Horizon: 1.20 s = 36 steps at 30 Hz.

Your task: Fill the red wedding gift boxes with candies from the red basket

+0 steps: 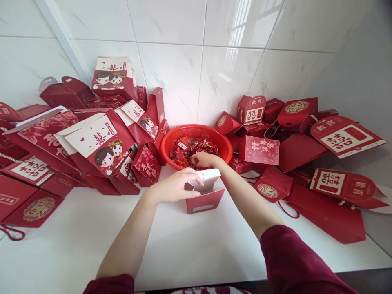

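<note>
A red gift box [206,201] stands with its top open on the white table, directly in front of me. My left hand [176,185] holds it by its left side, thumb and fingers around the upper edge. Behind the box sits a round red plastic basket [226,153] heaped with small wrapped candies [196,145]. My right hand [203,160] reaches over the basket's near rim and into the candies. Its fingers are curled down among them, and their tips are hidden, so what they grip cannot be made out.
Red and white gift boxes [92,139] are piled on the left, some with cartoon couples printed on them. More red boxes [260,149] with cord handles lie heaped on the right. A white tiled wall [171,73] rises behind the table [171,253].
</note>
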{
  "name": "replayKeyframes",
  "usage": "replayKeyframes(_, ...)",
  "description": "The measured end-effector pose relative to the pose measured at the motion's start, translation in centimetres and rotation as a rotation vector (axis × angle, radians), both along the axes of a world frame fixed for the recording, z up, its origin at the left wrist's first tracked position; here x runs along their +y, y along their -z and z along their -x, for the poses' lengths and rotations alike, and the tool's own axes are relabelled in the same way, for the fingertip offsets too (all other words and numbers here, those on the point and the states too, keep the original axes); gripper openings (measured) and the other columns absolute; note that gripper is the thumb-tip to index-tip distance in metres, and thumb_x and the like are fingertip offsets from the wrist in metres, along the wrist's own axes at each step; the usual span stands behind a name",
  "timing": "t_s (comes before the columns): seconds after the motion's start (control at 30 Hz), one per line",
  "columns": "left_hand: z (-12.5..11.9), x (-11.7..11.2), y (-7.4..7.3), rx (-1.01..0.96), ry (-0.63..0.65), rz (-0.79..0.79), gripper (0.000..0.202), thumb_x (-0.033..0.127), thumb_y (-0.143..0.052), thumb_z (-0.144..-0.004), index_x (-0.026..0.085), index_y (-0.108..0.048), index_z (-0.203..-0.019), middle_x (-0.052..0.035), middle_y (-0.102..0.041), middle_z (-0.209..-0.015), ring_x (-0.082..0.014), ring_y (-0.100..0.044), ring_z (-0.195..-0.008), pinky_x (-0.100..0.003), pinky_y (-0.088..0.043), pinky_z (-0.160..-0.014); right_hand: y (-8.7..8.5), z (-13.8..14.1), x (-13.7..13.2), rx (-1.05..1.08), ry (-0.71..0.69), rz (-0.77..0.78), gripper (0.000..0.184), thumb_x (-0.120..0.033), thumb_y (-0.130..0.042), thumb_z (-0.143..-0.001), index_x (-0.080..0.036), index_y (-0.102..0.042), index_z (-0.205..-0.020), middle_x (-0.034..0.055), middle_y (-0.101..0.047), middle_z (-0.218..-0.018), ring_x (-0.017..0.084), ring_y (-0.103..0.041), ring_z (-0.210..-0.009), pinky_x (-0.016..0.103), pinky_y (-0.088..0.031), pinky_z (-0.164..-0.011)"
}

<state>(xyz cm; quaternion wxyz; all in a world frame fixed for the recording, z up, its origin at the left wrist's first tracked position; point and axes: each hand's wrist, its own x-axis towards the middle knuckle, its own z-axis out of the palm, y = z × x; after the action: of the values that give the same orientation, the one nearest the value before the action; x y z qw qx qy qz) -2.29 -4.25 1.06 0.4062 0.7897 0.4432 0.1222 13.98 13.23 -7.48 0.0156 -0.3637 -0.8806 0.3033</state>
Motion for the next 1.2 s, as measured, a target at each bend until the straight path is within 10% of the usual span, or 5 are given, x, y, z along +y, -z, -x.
replayKeyframes(0.57,-0.4,0.2,0.0,0.021,0.018,-0.036,0.023,0.033,-0.064,-0.083,0.029,-0.066,-0.106,-0.0036,-0.051,-0.123,-0.0201,-0.06,-0.103,-0.032,-0.049,-0.089,0.8,-4.4,-4.2,0.868,0.408,-0.154,0.012,-0.021,-0.051,-0.077,-0.018,-0.062,-0.079,0.0013,-0.065,-0.082,0.016,-0.06,-0.081,0.029,-0.046,-0.081)
replayKeyframes(0.87,-0.3,0.0,-0.4,0.028,0.0,-0.076,0.044,0.033,-0.067,-0.081,0.034,-0.058,-0.124,-0.0027,-0.042,-0.142,-0.0257,-0.054,-0.119,-0.033,-0.049,-0.093,-1.8,-7.6,-5.1,1.16,0.524,0.02,0.016,-0.034,-0.061,-0.079,-0.022,-0.05,-0.082,-0.0026,-0.056,-0.073,0.012,-0.058,-0.062,0.022,-0.045,-0.054)
replayKeyframes(1.07,-0.3,1.3,0.3,-0.038,0.037,-0.084,0.047,0.029,-0.071,-0.076,0.032,-0.061,-0.122,-0.0033,-0.048,-0.137,-0.0244,-0.052,-0.123,-0.031,-0.048,-0.095,-6.0,-9.6,-9.1,1.276,0.318,-0.009,0.013,-0.023,-0.067,-0.081,-0.022,-0.055,-0.077,-0.0011,-0.061,-0.082,0.011,-0.059,-0.069,0.024,-0.048,-0.065)
replayKeyframes(1.2,-0.2,1.7,0.4,-0.083,0.052,-0.064,0.05,0.027,-0.07,-0.076,0.031,-0.059,-0.124,-0.0037,-0.053,-0.131,-0.0233,-0.053,-0.122,-0.031,-0.049,-0.095,-8.1,-9.4,-11.7,0.806,0.039,-0.153,0.013,-0.014,-0.056,-0.087,-0.021,-0.066,-0.083,0.0029,-0.067,-0.091,0.016,-0.063,-0.086,0.029,-0.049,-0.08)
